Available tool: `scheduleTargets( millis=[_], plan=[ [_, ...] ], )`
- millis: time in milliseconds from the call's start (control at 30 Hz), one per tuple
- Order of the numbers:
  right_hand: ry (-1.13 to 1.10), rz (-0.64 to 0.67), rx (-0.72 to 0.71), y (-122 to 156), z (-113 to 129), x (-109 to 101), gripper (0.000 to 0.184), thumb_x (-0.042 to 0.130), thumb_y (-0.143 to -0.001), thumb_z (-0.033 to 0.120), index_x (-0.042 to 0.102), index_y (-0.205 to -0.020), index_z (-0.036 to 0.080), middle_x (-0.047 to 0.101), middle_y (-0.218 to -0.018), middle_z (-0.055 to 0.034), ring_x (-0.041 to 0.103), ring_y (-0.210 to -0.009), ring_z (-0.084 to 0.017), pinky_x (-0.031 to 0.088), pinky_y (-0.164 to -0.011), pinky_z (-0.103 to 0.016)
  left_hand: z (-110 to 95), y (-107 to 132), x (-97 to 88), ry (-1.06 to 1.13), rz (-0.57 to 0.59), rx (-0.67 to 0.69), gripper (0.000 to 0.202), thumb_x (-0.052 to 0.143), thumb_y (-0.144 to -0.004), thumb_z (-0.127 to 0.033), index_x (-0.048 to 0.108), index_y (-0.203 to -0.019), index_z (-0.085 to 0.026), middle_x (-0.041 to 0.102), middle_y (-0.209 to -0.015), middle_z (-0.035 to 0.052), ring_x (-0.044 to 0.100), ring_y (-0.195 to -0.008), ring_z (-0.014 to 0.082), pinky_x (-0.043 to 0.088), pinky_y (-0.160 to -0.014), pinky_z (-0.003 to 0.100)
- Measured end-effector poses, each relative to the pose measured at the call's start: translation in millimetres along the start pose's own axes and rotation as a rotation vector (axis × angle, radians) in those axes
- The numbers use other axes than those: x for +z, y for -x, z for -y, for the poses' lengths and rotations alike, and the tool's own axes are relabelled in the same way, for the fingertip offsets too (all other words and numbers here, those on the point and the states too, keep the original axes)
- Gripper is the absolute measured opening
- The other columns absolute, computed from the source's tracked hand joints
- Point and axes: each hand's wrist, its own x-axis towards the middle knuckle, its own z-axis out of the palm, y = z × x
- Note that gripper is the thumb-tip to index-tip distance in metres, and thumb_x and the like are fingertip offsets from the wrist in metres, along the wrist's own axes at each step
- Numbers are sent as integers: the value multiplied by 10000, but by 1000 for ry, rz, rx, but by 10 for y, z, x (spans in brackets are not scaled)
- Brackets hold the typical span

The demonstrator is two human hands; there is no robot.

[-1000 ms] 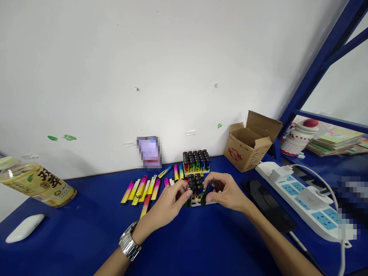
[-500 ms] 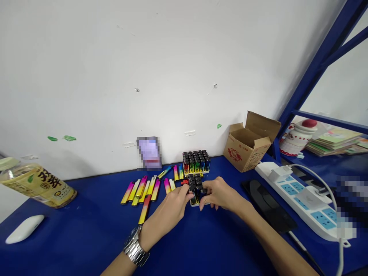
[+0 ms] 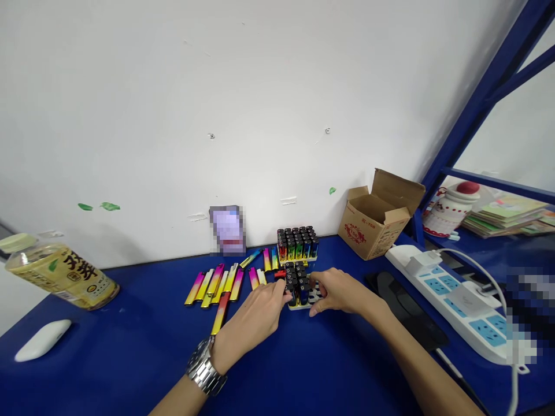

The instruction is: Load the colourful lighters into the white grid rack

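Cigarette lighters with black tops [image 3: 299, 280] stand upright in a white holed tray [image 3: 299, 307] on the blue table. My left hand [image 3: 262, 306], wearing a metal watch [image 3: 205, 370], reaches to the tray's near left corner. Its fingers are closed at a lighter [image 3: 292, 297] standing there and partly cover it. At the tray's right side is my right hand [image 3: 336, 292], thumb and fingers apart, with bare tray holes showing between them. Some of its fingers are hidden behind the hand. Behind this tray stands a second, fuller group of lighters [image 3: 298, 245].
Loose pink-and-yellow lighters [image 3: 212, 286] lie left of the tray. A cardboard box [image 3: 375, 222], a black phone [image 3: 405, 309] and a power strip [image 3: 453, 300] are on the right. A drink bottle [image 3: 65, 274] and white case [image 3: 42, 341] lie left. A blurred phone [image 3: 228, 231] leans on the wall.
My right hand has moved slightly right and its fingers have come away from the front lighters. The front lighters now stand straighter. My left hand stays at the tray's corner.
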Motion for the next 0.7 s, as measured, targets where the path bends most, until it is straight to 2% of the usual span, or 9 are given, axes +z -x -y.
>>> scheduleTargets(
  millis=[100, 200, 267, 367, 467, 600, 700],
  plan=[
    [49, 8, -4, 3, 27, 18, 530, 815, -594, 513, 617, -982, 211, 677, -810, -48, 653, -765, -283, 339, -547, -256, -11, -11, -41, 20, 49, -36, 268, 281, -982, -324, 487, -877, -189, 599, -746, 65, 582, -683, 221, 408, -627, 320],
    [88, 5, -29, 21, 66, 36, 426, 783, -684, 439, 606, -991, 202, 682, -921, -78, 655, -832, -292, 369, -581, -264, 34, 5, -198, 60, 169, -92, 274, 370, -952, -419, 527, -917, -197, 628, -789, 67, 601, -714, 235, 404, -623, 313],
    [106, 1, -41, 33, 93, 47, 378, 752, -729, 430, 602, -994, 205, 680, -960, -86, 655, -855, -292, 377, -592, -265, 131, 34, -324, 31, 220, -194, 269, 372, -950, -391, 534, -1001, -184, 639, -814, 84, 613, -724, 249, 412, -626, 321],
    [104, 3, -79, 34, 131, 72, 353, 740, -744, 437, 597, -982, 219, 682, -941, -68, 655, -857, -284, 367, -587, -255, 340, 76, -426, -184, 267, -422, 288, 308, -950, -260, 543, -1048, -125, 654, -839, 146, 641, -781, 297, 439, -664, 370],
    [89, 0, -114, 12, 177, 114, 340, 737, -742, 458, 598, -952, 228, 682, -907, -49, 654, -841, -270, 344, -569, -245, 504, 76, -384, -314, 211, -573, 321, 298, -948, -261, 557, -1049, -99, 657, -953, 196, 654, -886, 321, 466, -711, 396],
    [103, -60, -118, -2, 252, 144, 325, 737, -746, 456, 596, -916, 217, 672, -905, -48, 650, -817, -256, 298, -536, -239, 534, 21, -263, -319, 185, -617, 308, 374, -910, -246, 572, -1077, -81, 655, -1023, 223, 655, -936, 330, 481, -721, 400],
    [75, -86, -100, 26, 311, 107, 376, 753, -704, 508, 594, -851, 200, 667, -868, -47, 636, -744, -233, 265, -520, -235, 489, -19, -241, -281, 203, -648, 254, 403, -853, -219, 624, -902, -103, 680, -934, 210, 660, -902, 341, 470, -704, 399]
  ],
)
